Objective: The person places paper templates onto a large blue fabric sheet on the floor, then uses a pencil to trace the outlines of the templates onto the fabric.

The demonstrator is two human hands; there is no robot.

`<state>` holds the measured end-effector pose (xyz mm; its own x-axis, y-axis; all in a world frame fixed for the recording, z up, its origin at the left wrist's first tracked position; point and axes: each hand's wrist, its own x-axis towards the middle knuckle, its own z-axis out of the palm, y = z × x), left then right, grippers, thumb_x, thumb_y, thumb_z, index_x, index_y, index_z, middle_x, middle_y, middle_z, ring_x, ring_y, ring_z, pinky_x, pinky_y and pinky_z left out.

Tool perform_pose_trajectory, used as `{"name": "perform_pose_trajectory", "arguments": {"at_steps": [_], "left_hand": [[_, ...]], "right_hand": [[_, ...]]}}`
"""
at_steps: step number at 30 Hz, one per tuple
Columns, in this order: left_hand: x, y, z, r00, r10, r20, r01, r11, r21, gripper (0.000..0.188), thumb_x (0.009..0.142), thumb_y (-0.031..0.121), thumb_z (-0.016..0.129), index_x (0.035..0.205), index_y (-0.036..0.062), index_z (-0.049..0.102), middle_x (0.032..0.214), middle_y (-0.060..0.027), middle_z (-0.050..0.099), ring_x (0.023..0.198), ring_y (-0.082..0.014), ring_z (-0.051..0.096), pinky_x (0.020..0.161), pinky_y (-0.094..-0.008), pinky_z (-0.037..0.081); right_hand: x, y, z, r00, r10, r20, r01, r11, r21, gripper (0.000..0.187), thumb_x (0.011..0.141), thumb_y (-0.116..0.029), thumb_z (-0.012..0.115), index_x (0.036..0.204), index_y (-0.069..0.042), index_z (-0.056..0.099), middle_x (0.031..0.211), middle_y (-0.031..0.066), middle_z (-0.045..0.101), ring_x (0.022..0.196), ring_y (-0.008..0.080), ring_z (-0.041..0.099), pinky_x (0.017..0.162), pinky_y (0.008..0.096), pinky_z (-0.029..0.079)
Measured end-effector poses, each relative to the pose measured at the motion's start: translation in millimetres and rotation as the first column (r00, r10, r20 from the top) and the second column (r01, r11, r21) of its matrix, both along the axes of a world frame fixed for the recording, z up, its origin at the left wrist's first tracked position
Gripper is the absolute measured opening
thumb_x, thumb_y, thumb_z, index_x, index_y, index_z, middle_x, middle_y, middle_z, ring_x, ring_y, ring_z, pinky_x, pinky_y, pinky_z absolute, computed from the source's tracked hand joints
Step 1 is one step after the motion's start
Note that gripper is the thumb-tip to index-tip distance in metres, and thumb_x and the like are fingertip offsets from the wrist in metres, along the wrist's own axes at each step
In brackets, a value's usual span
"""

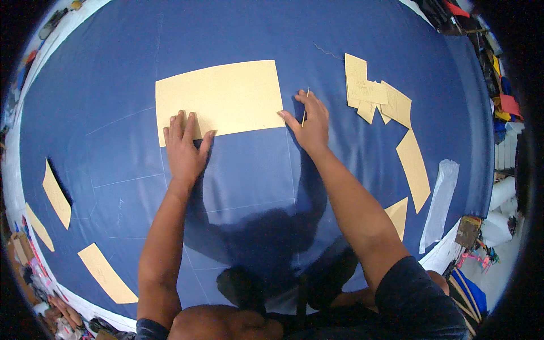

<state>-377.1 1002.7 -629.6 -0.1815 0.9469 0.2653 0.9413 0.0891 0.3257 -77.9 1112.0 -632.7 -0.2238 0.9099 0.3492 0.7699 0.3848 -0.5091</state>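
Note:
A large pale-yellow card pattern piece [226, 96] lies flat on dark blue sheet material [243, 170]. My left hand [186, 148] rests on its lower left corner, fingers spread. By the lower right corner, my right hand [309, 120] has its thumb at the card's edge. A thin yellowish stick, like a pencil or pen [304, 116], is held in that hand, tip pointing away from me. Fine pale lines are drawn on the blue material below and left of the card, and some run on from its lower corners.
Several smaller yellow card pieces [368, 90] overlap at the upper right. More card strips lie at right [414, 170] and lower left [107, 273]. A translucent plastic strip [440, 207] lies near the right edge. Mixed clutter surrounds the table's rim.

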Motion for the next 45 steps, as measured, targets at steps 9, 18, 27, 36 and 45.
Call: {"name": "perform_pose_trajectory", "arguments": {"at_steps": [9, 18, 27, 36, 45], "left_hand": [[-1.9, 1.9, 2.7, 0.996, 0.009, 0.089, -0.011, 1.000, 0.020, 0.067, 0.091, 0.048, 0.071, 0.140, 0.0052, 0.057, 0.153, -0.0256, 0.043, 0.143, -0.0469, 0.039, 0.119, -0.0576, 0.028], [-7.6, -8.2, 3.9, 0.993, 0.052, 0.104, -0.054, 0.998, 0.014, 0.068, 0.091, 0.055, 0.068, 0.139, 0.0082, 0.059, 0.153, -0.0277, 0.042, 0.145, -0.0474, 0.036, 0.120, -0.0574, 0.026], [-12.7, -12.0, 2.5, 0.989, 0.057, 0.137, -0.059, 0.998, 0.006, 0.070, 0.090, 0.056, 0.067, 0.141, 0.0082, 0.059, 0.152, -0.0257, 0.043, 0.145, -0.0467, 0.035, 0.120, -0.0580, 0.026], [-10.2, -5.5, -4.9, 0.992, 0.055, 0.109, -0.053, 0.998, -0.023, 0.071, 0.091, 0.055, 0.068, 0.142, 0.0075, 0.057, 0.154, -0.0260, 0.042, 0.147, -0.0467, 0.033, 0.120, -0.0589, 0.024], [-3.6, -2.2, -2.0, 0.996, 0.051, 0.069, -0.051, 0.999, -0.002, 0.066, 0.092, 0.052, 0.069, 0.142, 0.0095, 0.059, 0.156, -0.0253, 0.041, 0.146, -0.0468, 0.034, 0.121, -0.0578, 0.024]], "right_hand": [[1.5, 0.8, 0.7, 0.999, -0.015, 0.052, 0.015, 1.000, -0.011, 0.055, 0.081, -0.038, 0.084, 0.119, -0.003, 0.067, 0.135, 0.0199, 0.064, 0.133, 0.0383, 0.054, 0.112, 0.0502, 0.037], [-4.4, 1.0, -1.0, 0.999, 0.032, -0.007, -0.033, 0.999, -0.014, 0.054, 0.082, -0.033, 0.085, 0.119, 0.000, 0.065, 0.136, 0.0218, 0.063, 0.135, 0.0418, 0.052, 0.113, 0.0499, 0.037], [-9.2, -2.5, 1.5, 0.999, 0.026, 0.030, -0.025, 0.999, -0.022, 0.052, 0.081, -0.027, 0.086, 0.119, 0.000, 0.064, 0.135, 0.0234, 0.063, 0.133, 0.0427, 0.053, 0.113, 0.0494, 0.039], [-7.8, 2.2, 0.5, 1.000, 0.008, 0.024, -0.007, 0.999, -0.032, 0.051, 0.080, -0.033, 0.085, 0.115, 0.000, 0.068, 0.132, 0.0220, 0.065, 0.131, 0.0404, 0.055, 0.112, 0.0491, 0.041], [-1.8, -0.1, 4.4, 0.999, -0.016, 0.035, 0.017, 0.999, -0.041, 0.061, 0.082, -0.044, 0.082, 0.124, -0.002, 0.064, 0.134, 0.0177, 0.065, 0.137, 0.0383, 0.050, 0.113, 0.0496, 0.035]]}}
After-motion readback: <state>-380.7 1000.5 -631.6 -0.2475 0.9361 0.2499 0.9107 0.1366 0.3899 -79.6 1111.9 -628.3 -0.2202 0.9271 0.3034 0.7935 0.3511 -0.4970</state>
